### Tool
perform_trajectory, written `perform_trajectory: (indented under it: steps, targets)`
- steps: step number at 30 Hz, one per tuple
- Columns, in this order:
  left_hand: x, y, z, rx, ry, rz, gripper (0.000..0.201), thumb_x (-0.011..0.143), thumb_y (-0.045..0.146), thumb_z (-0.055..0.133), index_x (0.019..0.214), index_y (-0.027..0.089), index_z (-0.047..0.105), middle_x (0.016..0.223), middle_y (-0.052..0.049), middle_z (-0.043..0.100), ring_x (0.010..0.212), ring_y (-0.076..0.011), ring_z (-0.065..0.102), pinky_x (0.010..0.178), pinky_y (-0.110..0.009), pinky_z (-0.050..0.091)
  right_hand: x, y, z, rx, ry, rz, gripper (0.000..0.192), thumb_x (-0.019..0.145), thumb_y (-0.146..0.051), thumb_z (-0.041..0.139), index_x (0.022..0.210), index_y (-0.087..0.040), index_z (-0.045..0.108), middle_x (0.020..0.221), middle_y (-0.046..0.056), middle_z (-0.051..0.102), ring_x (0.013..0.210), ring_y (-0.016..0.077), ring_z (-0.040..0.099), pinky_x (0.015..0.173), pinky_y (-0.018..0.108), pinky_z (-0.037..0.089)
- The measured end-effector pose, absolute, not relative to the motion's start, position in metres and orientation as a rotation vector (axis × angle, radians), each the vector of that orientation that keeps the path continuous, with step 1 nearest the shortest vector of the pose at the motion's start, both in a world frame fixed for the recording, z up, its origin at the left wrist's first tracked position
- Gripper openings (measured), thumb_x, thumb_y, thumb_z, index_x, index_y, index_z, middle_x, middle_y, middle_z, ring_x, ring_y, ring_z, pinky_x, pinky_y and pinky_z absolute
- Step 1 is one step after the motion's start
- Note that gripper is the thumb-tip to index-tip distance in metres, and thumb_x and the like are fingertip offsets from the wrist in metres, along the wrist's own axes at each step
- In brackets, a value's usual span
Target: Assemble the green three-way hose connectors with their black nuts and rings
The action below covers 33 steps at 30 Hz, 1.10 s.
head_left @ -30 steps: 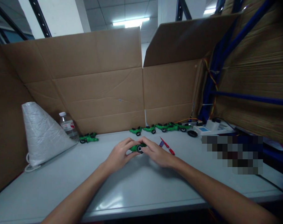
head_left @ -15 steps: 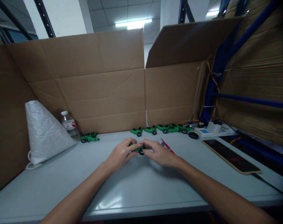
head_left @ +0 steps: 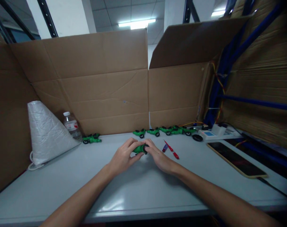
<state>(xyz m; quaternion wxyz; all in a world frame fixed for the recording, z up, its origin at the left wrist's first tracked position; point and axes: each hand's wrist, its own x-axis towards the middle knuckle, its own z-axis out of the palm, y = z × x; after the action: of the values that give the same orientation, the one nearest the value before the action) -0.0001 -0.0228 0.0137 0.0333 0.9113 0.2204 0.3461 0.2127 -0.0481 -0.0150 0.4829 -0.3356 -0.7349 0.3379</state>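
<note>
Both hands meet over one small green toy car [head_left: 140,148] at the middle of the grey table [head_left: 143,189]. The left hand [head_left: 123,156] curls round its left end and the right hand [head_left: 158,156] pinches the right end, where a black wheel shows between the fingertips. Whether that wheel is fully seated is hard to tell, as fingers cover most of the body.

A row of finished green cars [head_left: 164,130] stands along the cardboard wall [head_left: 110,94], with two more [head_left: 91,138] by the water bottle [head_left: 72,126], so several look done. A loose black wheel [head_left: 197,137] and a red screwdriver [head_left: 171,149] lie to the right.
</note>
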Motion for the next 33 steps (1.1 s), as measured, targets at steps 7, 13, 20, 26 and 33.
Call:
perform_trajectory:
  steps: [7,13,20,26,33]
  targets:
    - [-0.002,-0.018,0.008,2.933,0.782,1.117,0.049,0.104,0.032,0.059,0.151,0.026,0.048,0.111,-0.009,0.061,0.102,-0.0225,0.065,0.088,-0.036,0.058,0.203,-0.033,-0.031,-0.617,-1.323,1.471,0.042,0.095,-0.043,0.055,0.135,-0.031,0.055,0.138,0.007,0.056,0.099,0.0225,0.065,0.09,0.043,0.054]
    - [-0.001,-0.019,0.008,2.929,0.763,1.177,0.045,0.103,0.031,0.059,0.147,0.026,0.053,0.113,-0.009,0.059,0.101,-0.0208,0.065,0.087,-0.034,0.058,0.2,-0.042,-0.023,-0.492,-1.226,1.572,0.033,0.094,-0.038,0.062,0.125,-0.029,0.061,0.129,0.006,0.063,0.101,0.0212,0.067,0.094,0.041,0.054]
    - [-0.003,-0.015,0.007,2.92,0.743,1.105,0.031,0.103,0.036,0.061,0.13,0.021,0.058,0.101,-0.006,0.063,0.091,-0.0197,0.065,0.084,-0.032,0.056,0.203,-0.045,-0.018,-0.642,-1.368,1.262,0.039,0.095,-0.031,0.057,0.134,-0.031,0.054,0.14,0.006,0.056,0.123,0.0237,0.059,0.102,0.042,0.053]
    - [0.0,-0.019,0.007,2.9,0.654,1.088,0.041,0.105,0.035,0.058,0.143,0.022,0.05,0.097,-0.004,0.063,0.084,-0.0163,0.066,0.078,-0.028,0.056,0.204,-0.046,-0.017,-0.637,-1.478,1.145,0.037,0.1,-0.034,0.047,0.136,-0.028,0.055,0.126,0.006,0.061,0.108,0.0228,0.062,0.091,0.039,0.054]
    - [0.001,-0.02,0.005,2.92,0.629,1.154,0.038,0.104,0.035,0.06,0.138,0.019,0.055,0.093,-0.004,0.064,0.079,-0.0157,0.064,0.075,-0.028,0.056,0.203,-0.051,-0.015,-0.654,-1.571,1.045,0.032,0.102,-0.034,0.042,0.129,-0.026,0.058,0.127,0.009,0.055,0.101,0.022,0.056,0.072,0.032,0.051]
